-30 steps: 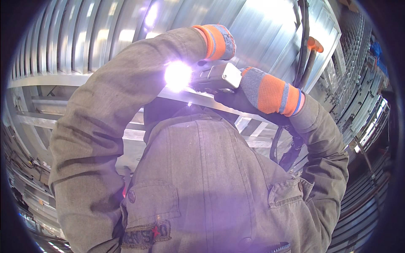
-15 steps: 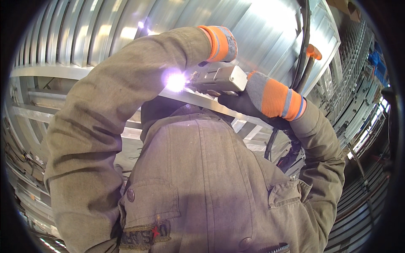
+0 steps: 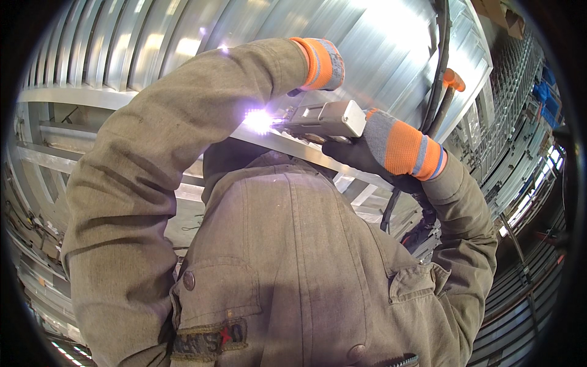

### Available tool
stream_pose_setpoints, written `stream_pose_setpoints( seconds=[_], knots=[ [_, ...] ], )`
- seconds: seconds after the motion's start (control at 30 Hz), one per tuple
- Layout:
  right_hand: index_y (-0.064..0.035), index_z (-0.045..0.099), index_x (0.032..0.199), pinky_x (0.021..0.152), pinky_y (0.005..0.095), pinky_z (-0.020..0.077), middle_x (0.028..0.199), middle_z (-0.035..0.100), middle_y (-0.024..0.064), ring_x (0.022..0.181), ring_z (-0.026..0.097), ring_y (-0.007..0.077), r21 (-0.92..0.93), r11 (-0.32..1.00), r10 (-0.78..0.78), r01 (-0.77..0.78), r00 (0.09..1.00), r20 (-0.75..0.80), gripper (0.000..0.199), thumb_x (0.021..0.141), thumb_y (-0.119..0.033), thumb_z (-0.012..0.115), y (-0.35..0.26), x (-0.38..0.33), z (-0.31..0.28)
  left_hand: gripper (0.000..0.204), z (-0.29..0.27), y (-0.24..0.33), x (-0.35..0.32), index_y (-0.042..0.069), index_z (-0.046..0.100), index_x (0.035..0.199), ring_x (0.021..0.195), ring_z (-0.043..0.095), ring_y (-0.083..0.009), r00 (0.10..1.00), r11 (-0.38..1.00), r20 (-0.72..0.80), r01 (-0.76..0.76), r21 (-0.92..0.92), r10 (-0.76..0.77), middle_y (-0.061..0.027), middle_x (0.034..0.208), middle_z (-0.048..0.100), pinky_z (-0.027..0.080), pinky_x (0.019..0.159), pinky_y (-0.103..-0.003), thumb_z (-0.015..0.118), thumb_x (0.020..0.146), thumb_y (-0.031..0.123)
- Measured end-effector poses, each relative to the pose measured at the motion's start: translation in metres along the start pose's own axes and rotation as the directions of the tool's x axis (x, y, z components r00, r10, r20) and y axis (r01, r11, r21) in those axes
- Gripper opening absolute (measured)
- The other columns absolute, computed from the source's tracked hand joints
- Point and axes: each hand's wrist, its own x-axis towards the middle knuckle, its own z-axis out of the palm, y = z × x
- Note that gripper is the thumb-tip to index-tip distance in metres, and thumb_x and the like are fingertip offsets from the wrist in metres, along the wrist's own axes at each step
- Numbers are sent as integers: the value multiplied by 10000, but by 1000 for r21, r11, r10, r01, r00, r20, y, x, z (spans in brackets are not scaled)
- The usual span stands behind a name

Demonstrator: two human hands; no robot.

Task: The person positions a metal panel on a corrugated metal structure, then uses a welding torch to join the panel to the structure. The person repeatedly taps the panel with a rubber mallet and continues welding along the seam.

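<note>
At the far left you have the ribbed metal panel (image 3: 140, 43), its corrugations running up and curving with the lens, and below it a pale steel frame rail (image 3: 73, 96) that crosses toward the middle.

Your left sleeve (image 3: 153, 159), olive work cloth, rises from the lower left and bends over the top of the view. It ends in your left hand (image 3: 321, 64), gloved in grey with an orange cuff; most of that hand is turned away behind the wrist, so you cannot tell whether it is closed or loose. It sits just above the torch.

Below and slightly left of that glove, the welding arc (image 3: 258, 120) burns white-violet right on the rail, at the tip of the welding torch (image 3: 321, 119). The torch is a boxy grey body lying nearly level, nozzle pointing left at the arc.

The front of your jacket (image 3: 293, 263) fills the centre and bottom, with a snap button and a chest pocket.

To the right, your right hand (image 3: 373, 153), in a dark glove with a grey and orange cuff, is wrapped under the rear of the torch and grips it. Black cables (image 3: 437, 79) hang down behind that wrist, beside an orange handle (image 3: 454, 79). Stacked metal racking (image 3: 520, 147) stands at the far right.
</note>
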Motion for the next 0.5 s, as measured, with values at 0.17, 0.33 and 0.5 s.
stream_pose_setpoints(
  seconds=[0.17, 0.33, 0.5],
  knots=[
    [-167, 769, 1443, 800, 461, 643, 928, 825, 197, 816, 805, 358, -60, 998, 28, -26, 999, 32, 423, 1102, -411, 716, 6, -1, 3, 196, 1, -1, 0, 71, 906, 1091, 964, 860, -339, 1000, 1000, 15, 8, 8, -8, -117, 1058, 879, 701, 854, -448, 858, 902, 88],
    [-193, 769, 1469, 858, 456, 642, 1071, 847, 169, 931, 818, 359, -30, 995, -94, 94, 995, -11, 418, 1099, -381, 723, 9, -3, 7, 204, 3, 0, 4, 58, 906, 1101, 964, 861, -335, 996, 993, 16, 85, -80, -84, -121, 1060, 883, 704, 859, -447, 859, 903, 79],
    [-225, 757, 1494, 909, 459, 639, 1136, 849, 156, 1018, 819, 366, 16, 991, -132, 132, 991, -31, 411, 1105, -345, 701, 13, -7, 8, 262, 3, -2, -1, 52, 895, 1144, 977, 859, -344, 999, 1000, 48, 13, -1, -13, -116, 1097, 888, 706, 865, -443, 873, 884, 66]
  ],
)
